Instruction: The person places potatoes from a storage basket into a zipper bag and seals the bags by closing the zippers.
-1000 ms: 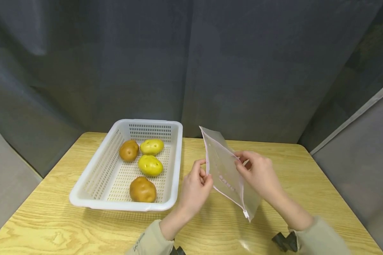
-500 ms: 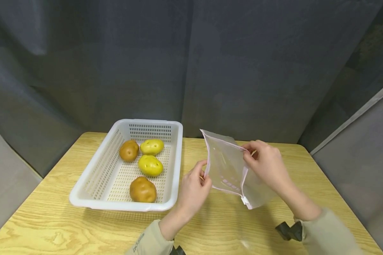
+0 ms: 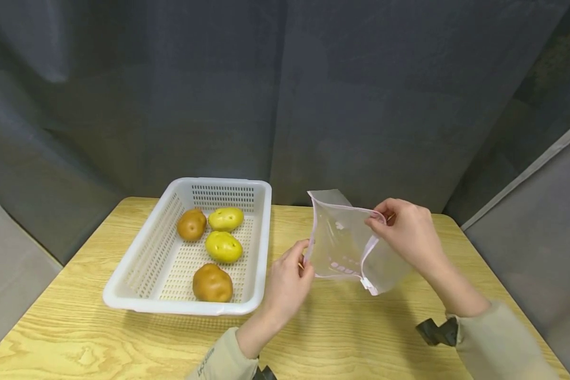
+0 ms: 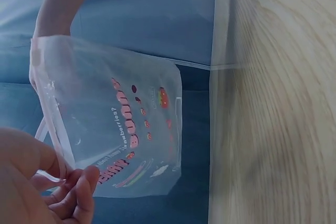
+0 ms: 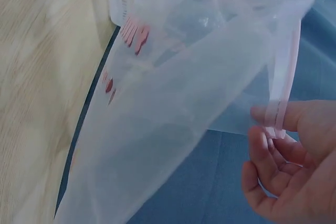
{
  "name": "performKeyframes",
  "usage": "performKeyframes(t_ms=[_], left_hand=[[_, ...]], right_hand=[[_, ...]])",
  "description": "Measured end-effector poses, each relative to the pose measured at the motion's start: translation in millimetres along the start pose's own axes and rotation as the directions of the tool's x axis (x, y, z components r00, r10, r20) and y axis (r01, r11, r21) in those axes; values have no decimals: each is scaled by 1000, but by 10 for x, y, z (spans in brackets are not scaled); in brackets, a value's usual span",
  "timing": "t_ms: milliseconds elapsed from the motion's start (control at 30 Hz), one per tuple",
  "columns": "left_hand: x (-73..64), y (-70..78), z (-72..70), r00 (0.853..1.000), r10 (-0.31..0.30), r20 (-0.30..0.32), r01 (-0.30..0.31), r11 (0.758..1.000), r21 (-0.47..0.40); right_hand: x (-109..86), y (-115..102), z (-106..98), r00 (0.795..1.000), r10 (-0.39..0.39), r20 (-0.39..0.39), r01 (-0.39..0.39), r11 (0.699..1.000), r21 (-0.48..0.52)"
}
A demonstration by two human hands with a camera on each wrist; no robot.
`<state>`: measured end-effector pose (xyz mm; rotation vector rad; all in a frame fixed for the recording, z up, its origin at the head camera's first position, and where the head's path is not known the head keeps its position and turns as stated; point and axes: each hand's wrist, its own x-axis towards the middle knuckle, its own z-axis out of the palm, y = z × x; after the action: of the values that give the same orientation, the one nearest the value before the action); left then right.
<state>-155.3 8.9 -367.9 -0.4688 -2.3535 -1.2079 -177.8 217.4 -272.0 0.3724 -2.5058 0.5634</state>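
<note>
A clear zip bag (image 3: 339, 240) with pink edging and a white slider hangs above the table, its mouth spread wide. My left hand (image 3: 288, 279) pinches the near left edge of the mouth between thumb and fingers. The opposite edge is pinched by my right hand (image 3: 408, 229), thumb and fingertips on the pink strip. Red lettering and strawberry prints show on the bag (image 4: 126, 114) in the left wrist view. Left of the hands, a white plastic basket (image 3: 266, 248) holds two yellow potatoes (image 3: 224, 247) and two brown potatoes (image 3: 212, 283).
The wooden table (image 3: 337, 338) runs beneath both hands, with the basket on its left part. A dark curtain (image 3: 361, 105) stands along the table's back edge. Grey panels (image 3: 537, 227) flank it at the sides.
My right hand has moved right and slightly up with its edge of the bag, so the mouth has widened. The slider end has risen. My left hand has stayed nearly still.
</note>
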Motion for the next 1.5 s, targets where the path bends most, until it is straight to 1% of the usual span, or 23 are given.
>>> performKeyframes(t_ms=[133, 333, 433, 567, 633, 733, 867, 1000, 1100, 1200, 1267, 1333, 1500], left_hand=[[-6, 8, -3, 1000, 11, 2, -11, 1000, 9], [-22, 1, -10, 999, -17, 31, 17, 1000, -3], [-24, -1, -10, 999, -28, 42, 28, 1000, -3], [-17, 9, -10, 999, -27, 45, 28, 1000, -6], [-10, 16, -11, 999, -25, 36, 25, 1000, -4], [3, 26, -16, 1000, -20, 13, 20, 1000, 9], [27, 30, -18, 1000, -18, -16, 18, 999, 27], [48, 29, -14, 999, -18, -39, 19, 1000, 25], [58, 29, -10, 997, 11, -78, -8, 999, 38], [69, 24, -6, 991, 59, -123, -50, 996, 72], [79, 13, -4, 987, 74, -141, -61, 994, 94], [90, 4, -6, 987, 66, -146, -52, 994, 97], [120, -15, -39, 989, 5, -148, 11, 994, 104]], right_hand=[[20, 58, -2, 1000, -5, -26, 5, 1000, -24], [47, 150, -75, 1000, -1, -24, -1, 999, -50], [56, 179, -119, 1000, 30, -9, -30, 998, -61], [45, 170, -149, 997, 58, 48, -55, 996, -68], [40, 148, -154, 996, 54, 73, -49, 996, -68], [38, 99, -158, 995, 31, 91, -24, 997, -74], [32, 30, -149, 995, -8, 98, 16, 997, -81], [35, -16, -129, 995, -30, 100, 36, 997, -64], [43, -32, -116, 993, -45, 106, 50, 998, -47], [49, -44, -102, 990, -64, 122, 70, 997, -44], [50, -54, -94, 988, -74, 137, 81, 996, -46], [47, -69, -87, 985, -81, 152, 88, 995, -42], [38, -111, -79, 980, -123, 157, 129, 991, -28]])
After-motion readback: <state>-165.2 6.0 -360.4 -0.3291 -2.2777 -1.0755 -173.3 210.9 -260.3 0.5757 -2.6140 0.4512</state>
